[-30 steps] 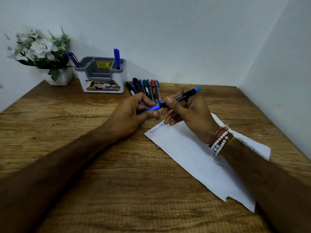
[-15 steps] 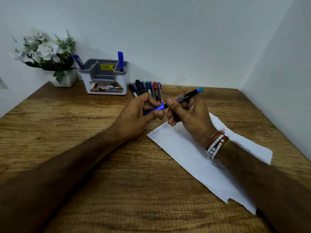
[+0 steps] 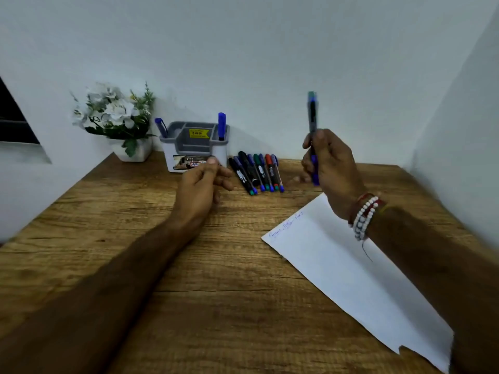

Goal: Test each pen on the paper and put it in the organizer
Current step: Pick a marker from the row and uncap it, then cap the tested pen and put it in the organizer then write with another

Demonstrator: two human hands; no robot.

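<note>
Soft, dim, bluish light fills the scene, seemingly from above and the left; the organizer (image 3: 194, 147) throws a faint shadow rightward on the far wall (image 3: 270, 49), and the left hand (image 3: 199, 190) a soft one on the desk (image 3: 216, 306); the paper (image 3: 351, 279) is the brightest patch; the right hand (image 3: 332, 168) and its pen (image 3: 312, 112) smear with motion blur; wide-angle distortion bows straight edges and stretches both forearms (image 3: 108, 292) at the near corners.

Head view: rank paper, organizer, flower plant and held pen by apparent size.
1. paper, largest, though nearest the camera
2. flower plant, only slightly bigger than the organizer
3. organizer
4. pen in the right hand, smallest
</note>
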